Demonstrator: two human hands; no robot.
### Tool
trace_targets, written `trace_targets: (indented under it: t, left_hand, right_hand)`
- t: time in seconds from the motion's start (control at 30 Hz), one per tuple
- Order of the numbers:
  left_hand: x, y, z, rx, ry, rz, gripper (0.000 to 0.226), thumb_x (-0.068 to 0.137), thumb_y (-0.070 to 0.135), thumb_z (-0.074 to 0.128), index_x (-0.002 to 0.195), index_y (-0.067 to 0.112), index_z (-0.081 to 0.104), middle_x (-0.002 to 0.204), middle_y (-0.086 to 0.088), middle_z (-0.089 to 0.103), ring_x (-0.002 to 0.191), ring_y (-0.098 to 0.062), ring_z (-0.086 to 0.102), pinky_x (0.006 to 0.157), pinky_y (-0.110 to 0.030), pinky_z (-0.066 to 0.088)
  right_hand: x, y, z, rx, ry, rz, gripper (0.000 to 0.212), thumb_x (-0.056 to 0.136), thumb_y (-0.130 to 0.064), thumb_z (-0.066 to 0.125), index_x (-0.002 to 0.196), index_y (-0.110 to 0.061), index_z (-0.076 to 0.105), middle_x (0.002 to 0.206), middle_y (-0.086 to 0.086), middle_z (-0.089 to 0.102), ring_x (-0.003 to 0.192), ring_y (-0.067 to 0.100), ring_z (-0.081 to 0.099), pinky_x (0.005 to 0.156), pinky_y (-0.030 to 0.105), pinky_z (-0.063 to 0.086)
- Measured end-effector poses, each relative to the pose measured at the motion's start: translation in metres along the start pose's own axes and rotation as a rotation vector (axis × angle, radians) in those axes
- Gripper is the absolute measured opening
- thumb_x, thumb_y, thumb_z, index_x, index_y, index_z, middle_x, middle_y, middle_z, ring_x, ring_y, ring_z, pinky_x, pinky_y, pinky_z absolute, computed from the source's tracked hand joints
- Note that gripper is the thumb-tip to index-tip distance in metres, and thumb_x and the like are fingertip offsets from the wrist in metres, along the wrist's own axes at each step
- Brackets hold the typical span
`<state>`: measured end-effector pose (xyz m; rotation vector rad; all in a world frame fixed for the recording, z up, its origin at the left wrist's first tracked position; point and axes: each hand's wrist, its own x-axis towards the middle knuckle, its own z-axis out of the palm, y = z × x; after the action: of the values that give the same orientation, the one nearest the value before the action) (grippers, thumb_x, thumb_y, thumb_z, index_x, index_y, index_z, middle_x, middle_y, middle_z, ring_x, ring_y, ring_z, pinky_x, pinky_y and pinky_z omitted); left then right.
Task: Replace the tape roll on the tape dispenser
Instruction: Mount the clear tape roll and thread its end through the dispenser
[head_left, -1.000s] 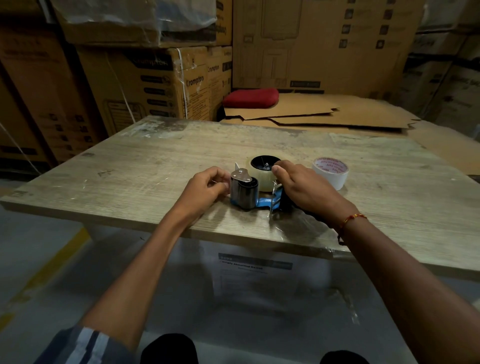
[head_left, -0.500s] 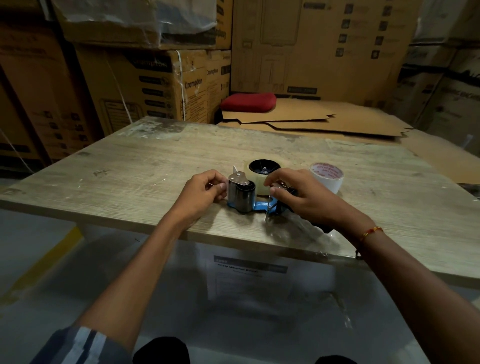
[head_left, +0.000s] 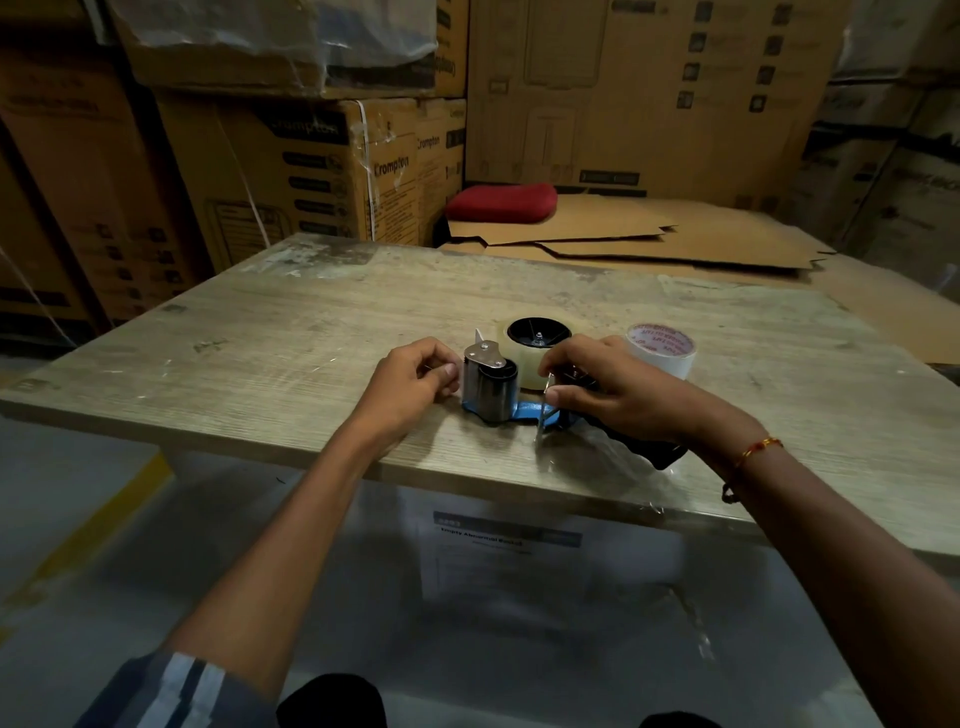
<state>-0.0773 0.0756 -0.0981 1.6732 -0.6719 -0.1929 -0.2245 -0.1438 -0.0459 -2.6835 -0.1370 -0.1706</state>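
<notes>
Both hands working at a tape dispenser lying near the front edge of a wooden table.

Left hand — fingers curled, pinching something small beside the metal roller end; right hand — fingers curled over the handle end. Behind them, a clear tape roll sits on the dispenser's black hub; a white roll stands just to the right, a red cushion farther back.

Dim, warm light with dark vignetted corners, wide-angle bending at the edges, and soft blur throughout
</notes>
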Motion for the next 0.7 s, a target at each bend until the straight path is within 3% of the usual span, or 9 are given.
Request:
trace_targets:
  t: [0.2, 0.33, 0.4, 0.53, 0.63, 0.7]
  left_hand:
    - [0.003, -0.002, 0.0, 0.01, 0.001, 0.006, 0.02, 0.095, -0.005, 0.055, 0.087, 0.008, 0.068, 0.075, -0.005, 0.063, 0.063, -0.006, 0.057, 0.071, -0.027, 0.049]
    - [0.002, -0.001, 0.001, -0.005, -0.002, 0.004, 0.017, 0.096, -0.006, 0.054, 0.091, 0.003, 0.067, 0.076, -0.007, 0.062, 0.062, -0.002, 0.058, 0.068, -0.021, 0.049]
    - [0.003, -0.002, 0.0, -0.008, 0.006, 0.004, 0.02, 0.096, -0.006, 0.054, 0.088, 0.006, 0.067, 0.077, -0.008, 0.063, 0.067, -0.007, 0.059, 0.07, -0.023, 0.05]
    - [0.005, -0.005, -0.001, -0.024, 0.051, -0.001, 0.029, 0.095, -0.007, 0.052, 0.082, 0.014, 0.066, 0.079, -0.008, 0.064, 0.076, -0.018, 0.06, 0.081, -0.036, 0.054]
    - [0.007, -0.007, -0.001, -0.013, 0.06, -0.021, 0.027, 0.096, -0.004, 0.054, 0.083, 0.016, 0.067, 0.081, -0.006, 0.065, 0.08, -0.018, 0.061, 0.088, -0.043, 0.055]
    - [0.008, -0.007, -0.001, 0.009, 0.072, -0.014, 0.026, 0.095, -0.002, 0.055, 0.083, 0.018, 0.067, 0.082, -0.005, 0.067, 0.081, -0.018, 0.06, 0.087, -0.043, 0.054]
  right_hand:
    - [0.003, -0.015, 0.004, -0.077, 0.045, 0.008, 0.017, 0.096, -0.047, 0.055, 0.103, -0.031, 0.051, 0.102, -0.008, 0.053, 0.106, 0.018, 0.041, 0.082, 0.031, 0.034]
    - [0.01, -0.024, 0.011, -0.146, 0.129, -0.022, 0.023, 0.098, -0.042, 0.056, 0.094, -0.019, 0.054, 0.086, -0.007, 0.052, 0.095, 0.019, 0.044, 0.069, 0.023, 0.034]
    - [0.012, -0.026, 0.014, -0.207, 0.178, -0.038, 0.024, 0.099, -0.041, 0.054, 0.093, -0.018, 0.054, 0.083, -0.007, 0.052, 0.09, 0.021, 0.048, 0.063, 0.028, 0.034]
    - [0.013, -0.031, 0.02, -0.314, 0.212, 0.034, 0.023, 0.099, -0.045, 0.049, 0.107, -0.024, 0.052, 0.104, -0.004, 0.053, 0.099, 0.02, 0.048, 0.071, 0.031, 0.038]
    - [0.006, -0.034, 0.019, -0.379, 0.229, 0.113, 0.04, 0.097, -0.048, 0.053, 0.13, -0.025, 0.048, 0.129, 0.001, 0.048, 0.115, 0.023, 0.045, 0.079, 0.032, 0.042]
    - [0.0, -0.034, 0.019, -0.421, 0.275, 0.208, 0.054, 0.094, -0.052, 0.056, 0.138, -0.025, 0.042, 0.135, 0.003, 0.044, 0.118, 0.027, 0.047, 0.081, 0.035, 0.048]
